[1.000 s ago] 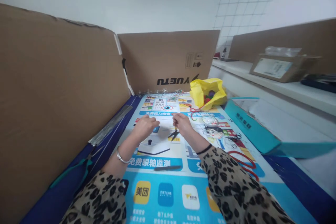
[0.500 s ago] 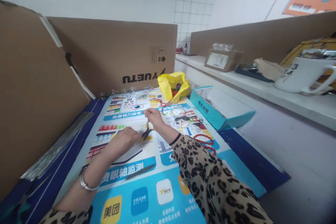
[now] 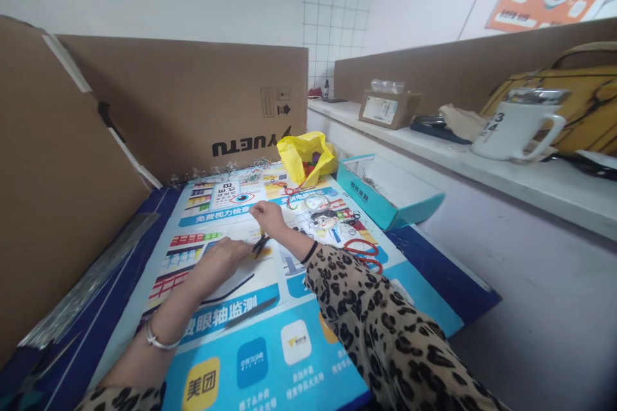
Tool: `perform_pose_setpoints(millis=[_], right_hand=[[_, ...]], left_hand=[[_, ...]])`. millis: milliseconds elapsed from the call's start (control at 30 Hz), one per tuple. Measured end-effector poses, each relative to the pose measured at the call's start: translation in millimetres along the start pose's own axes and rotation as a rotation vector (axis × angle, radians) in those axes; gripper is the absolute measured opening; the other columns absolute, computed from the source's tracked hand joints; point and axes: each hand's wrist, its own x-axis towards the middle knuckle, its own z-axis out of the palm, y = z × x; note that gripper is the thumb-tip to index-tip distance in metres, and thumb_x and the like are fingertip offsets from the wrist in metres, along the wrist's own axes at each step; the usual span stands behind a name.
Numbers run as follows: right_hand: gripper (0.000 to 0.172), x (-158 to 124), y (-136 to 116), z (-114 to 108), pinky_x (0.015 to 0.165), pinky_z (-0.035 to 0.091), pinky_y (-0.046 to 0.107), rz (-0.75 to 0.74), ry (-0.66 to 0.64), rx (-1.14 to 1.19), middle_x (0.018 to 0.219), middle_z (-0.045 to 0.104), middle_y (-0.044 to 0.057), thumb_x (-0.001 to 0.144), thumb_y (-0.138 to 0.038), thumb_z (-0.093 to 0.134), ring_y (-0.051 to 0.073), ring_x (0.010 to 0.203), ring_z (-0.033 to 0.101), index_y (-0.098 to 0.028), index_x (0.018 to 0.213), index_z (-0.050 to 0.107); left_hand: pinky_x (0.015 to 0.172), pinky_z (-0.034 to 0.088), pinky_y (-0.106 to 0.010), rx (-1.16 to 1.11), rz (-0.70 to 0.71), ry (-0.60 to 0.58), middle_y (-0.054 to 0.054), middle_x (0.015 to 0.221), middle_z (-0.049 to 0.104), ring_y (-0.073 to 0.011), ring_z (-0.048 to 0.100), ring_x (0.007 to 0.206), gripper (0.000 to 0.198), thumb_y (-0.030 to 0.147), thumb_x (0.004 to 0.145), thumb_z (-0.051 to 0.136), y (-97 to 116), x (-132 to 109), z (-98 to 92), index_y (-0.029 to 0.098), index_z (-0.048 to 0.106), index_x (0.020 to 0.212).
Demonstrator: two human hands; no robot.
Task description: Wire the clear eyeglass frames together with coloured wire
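Note:
Fingers pinched, my right hand [image 3: 270, 219] is over the middle of the printed sheet [image 3: 255, 353]. Whatever it holds is too small to make out. My left hand [image 3: 225, 261] is lower and to the left, palm down, its fingers bent together; their tips are hidden, and so is anything in them. Just below my right hand and close to the left fingertips is a small dark tool [image 3: 261, 244] with crossed parts and a bit of yellow, partly covered. Red-handled scissors [image 3: 362, 248] lie to the right of my right forearm.
A yellow bag [image 3: 313, 154] with colourful things inside stands at the back, red cord before it. A turquoise box [image 3: 369, 202] sits to the right. Cardboard walls [image 3: 193, 96] enclose the back and left. On the right ledge are a white mug [image 3: 506, 128] and a carton [image 3: 385, 108].
The view has turned a little to the right. Against the sheet, my right hand has shifted slightly left and my left hand slightly right, closer to the dark tool.

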Motion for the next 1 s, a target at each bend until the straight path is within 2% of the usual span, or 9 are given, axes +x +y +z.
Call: perform_pose_setpoints(millis=[100, 200, 333, 433, 533, 633, 733, 833, 1000], right_hand=[[0.024, 2, -6, -8, 0.066, 0.040, 0.020, -0.031, -0.080, -0.131, 0.084, 0.070, 0.002, 0.085, -0.030, 0.047, 0.014, 0.078, 0.060, -0.019, 0.085, 0.068], [0.018, 2, -13, -27, 0.065, 0.039, 0.020, -0.093, -0.218, -0.260, 0.084, 0.070, 0.001, 0.080, -0.028, 0.054, 0.015, 0.080, 0.060, -0.020, 0.084, 0.069], [0.018, -9, -8, -87, 0.070, 0.037, 0.022, -0.162, -0.328, -0.432, 0.092, 0.069, 0.004, 0.076, -0.026, 0.057, 0.017, 0.087, 0.059, -0.018, 0.087, 0.069], [0.021, -30, 7, -140, 0.069, 0.036, 0.022, -0.165, -0.354, -0.556, 0.086, 0.070, 0.005, 0.081, -0.021, 0.049, 0.017, 0.082, 0.059, -0.016, 0.081, 0.070], [0.024, -54, 22, -169, 0.066, 0.037, 0.022, -0.160, -0.368, -0.658, 0.081, 0.070, 0.006, 0.083, -0.020, 0.047, 0.017, 0.078, 0.060, -0.015, 0.079, 0.070], [0.030, -67, 25, -160, 0.070, 0.038, 0.023, -0.223, -0.398, -0.716, 0.086, 0.070, 0.007, 0.088, -0.022, 0.040, 0.018, 0.081, 0.060, -0.015, 0.086, 0.069], [0.029, -63, 17, -127, 0.078, 0.038, 0.024, -0.346, -0.455, -0.737, 0.099, 0.067, 0.007, 0.089, -0.022, 0.039, 0.018, 0.093, 0.058, -0.018, 0.097, 0.066], [0.028, -51, 5, -93, 0.080, 0.038, 0.025, -0.454, -0.511, -0.771, 0.104, 0.064, 0.009, 0.087, -0.014, 0.041, 0.019, 0.102, 0.053, -0.019, 0.105, 0.062], [0.047, -32, -6, -59, 0.073, 0.041, 0.027, -0.549, -0.578, -0.858, 0.100, 0.060, 0.013, 0.076, 0.000, 0.044, 0.022, 0.099, 0.052, -0.017, 0.119, 0.049]], left_hand=[[0.066, 0.034, -0.027, 0.067, 0.047, -0.018, -0.003, 0.078, 0.061, -0.0170, 0.053, 0.071, 0.020, 0.015, 0.085, 0.038, 12, 1, -3.3, 0.020, 0.057, 0.084], [0.068, 0.036, -0.027, 0.029, 0.029, 0.038, -0.003, 0.078, 0.061, -0.0169, 0.054, 0.073, 0.020, 0.017, 0.084, 0.039, 10, 2, 1.5, 0.021, 0.059, 0.086], [0.068, 0.040, -0.027, -0.085, -0.064, 0.167, -0.003, 0.079, 0.063, -0.0172, 0.056, 0.073, 0.024, 0.021, 0.085, 0.038, -9, 4, 15.9, 0.021, 0.061, 0.087], [0.073, 0.043, -0.028, -0.256, -0.138, 0.353, -0.005, 0.087, 0.066, -0.0179, 0.059, 0.081, 0.026, 0.030, 0.087, 0.038, -16, 6, 25.1, 0.020, 0.062, 0.088], [0.076, 0.045, -0.028, -0.433, -0.233, 0.545, -0.004, 0.088, 0.067, -0.0168, 0.060, 0.082, 0.026, 0.034, 0.086, 0.042, -12, 8, 28.0, 0.019, 0.063, 0.087], [0.077, 0.045, -0.029, -0.502, -0.303, 0.652, -0.003, 0.079, 0.066, -0.0162, 0.060, 0.076, 0.024, 0.035, 0.085, 0.044, -5, 8, 26.2, 0.019, 0.063, 0.085], [0.076, 0.044, -0.029, -0.531, -0.332, 0.698, -0.001, 0.072, 0.065, -0.0153, 0.058, 0.072, 0.023, 0.035, 0.085, 0.046, -4, 6, 23.2, 0.020, 0.063, 0.086], [0.072, 0.045, -0.027, -0.587, -0.350, 0.730, -0.002, 0.076, 0.063, -0.0136, 0.056, 0.068, 0.024, 0.034, 0.087, 0.042, -9, 3, 20.0, 0.019, 0.061, 0.088], [0.076, 0.043, -0.027, -0.621, -0.333, 0.731, -0.004, 0.086, 0.060, -0.0140, 0.055, 0.081, 0.025, 0.026, 0.088, 0.037, -21, 2, 15.9, 0.018, 0.060, 0.092]])
